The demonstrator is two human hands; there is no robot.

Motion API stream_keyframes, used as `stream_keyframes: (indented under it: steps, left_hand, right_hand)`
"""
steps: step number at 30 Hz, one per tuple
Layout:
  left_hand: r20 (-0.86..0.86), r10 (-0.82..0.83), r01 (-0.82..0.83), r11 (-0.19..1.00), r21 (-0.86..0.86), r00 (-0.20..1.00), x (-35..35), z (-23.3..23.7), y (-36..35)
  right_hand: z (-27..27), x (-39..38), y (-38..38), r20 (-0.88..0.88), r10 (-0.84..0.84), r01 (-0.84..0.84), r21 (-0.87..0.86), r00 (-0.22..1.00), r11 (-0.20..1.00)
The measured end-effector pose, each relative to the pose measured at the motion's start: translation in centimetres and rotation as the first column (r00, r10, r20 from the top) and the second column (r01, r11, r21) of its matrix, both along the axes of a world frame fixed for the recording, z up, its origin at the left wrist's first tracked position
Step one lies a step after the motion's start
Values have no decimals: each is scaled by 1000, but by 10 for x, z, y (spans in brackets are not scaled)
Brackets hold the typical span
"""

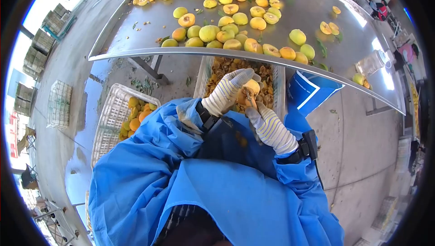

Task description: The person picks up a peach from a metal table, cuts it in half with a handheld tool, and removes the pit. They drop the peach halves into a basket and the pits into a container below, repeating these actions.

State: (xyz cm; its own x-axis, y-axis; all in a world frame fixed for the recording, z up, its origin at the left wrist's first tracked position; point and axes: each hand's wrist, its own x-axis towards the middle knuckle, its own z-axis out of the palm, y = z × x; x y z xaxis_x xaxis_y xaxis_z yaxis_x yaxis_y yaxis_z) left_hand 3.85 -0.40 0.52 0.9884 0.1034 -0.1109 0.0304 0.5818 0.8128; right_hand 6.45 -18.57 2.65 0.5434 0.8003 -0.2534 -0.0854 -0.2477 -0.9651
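My left hand (228, 93), in a striped knit glove, is closed around a yellow peach (250, 88) above a crate of brown pits. The peach's cut side, with a brownish middle, is turned toward me. My right hand (272, 128), gloved alike, grips a small tool with a narrow tan part (250, 101) that touches the peach's middle. Its exact kind is partly hidden by my fingers. Just beyond my hands, whole and halved peaches (209, 33) lie along the near edge of a metal table (149, 28).
Beneath the table edge stands a white crate (280, 89) full of pits. Left of it, another crate (105, 123) holds peaches. A blue bucket (308, 89) stands to the right. A clear plastic jug (371, 63) rests on the table's right side. Stacked crates (43, 42) line the far left.
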Motion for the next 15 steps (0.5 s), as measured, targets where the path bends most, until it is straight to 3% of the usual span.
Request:
stream_keyframes:
  steps: [1, 3, 4, 5, 6, 8, 10, 13, 15]
  left_hand:
    - [-17, -24, 23, 998, -58, 1000, 0, 1, 0]
    - [-33, 19, -19, 1000, 7, 999, -2, 4, -2]
    - [-36, 43, -42, 998, 40, 998, -1, 5, -4]
    - [50, 193, -196, 978, 69, 980, 3, 0, -11]
    - [66, 201, -204, 978, 51, 977, 5, -4, -11]
    - [100, 220, -223, 975, 16, 970, 8, -11, -10]
    - [37, 122, -121, 992, -28, 992, 3, 1, -6]
    - [-11, 51, -52, 994, -99, 999, 2, 8, -6]
    - [-55, 20, -26, 994, -103, 998, 3, 12, -6]
  right_hand:
    - [-1, -2, 1, -12, -15, 15, -10, 1000, 1000]
    - [8, -2, 0, -296, -1, -22, -76, 955, 997]
    - [10, -2, 0, -453, 2, -10, -15, 891, 1000]
    - [11, -3, -1, -596, 17, 14, 46, 803, 999]
    - [12, -2, 0, -720, 43, 47, 105, 693, 993]
    - [11, 2, 1, -756, 104, 33, 165, 647, 986]
    - [7, 5, -2, -807, 183, 20, 235, 561, 972]
    - [8, 4, -1, -812, 216, 38, 281, 543, 959]
    - [11, -1, 1, -688, 81, 47, 164, 721, 985]
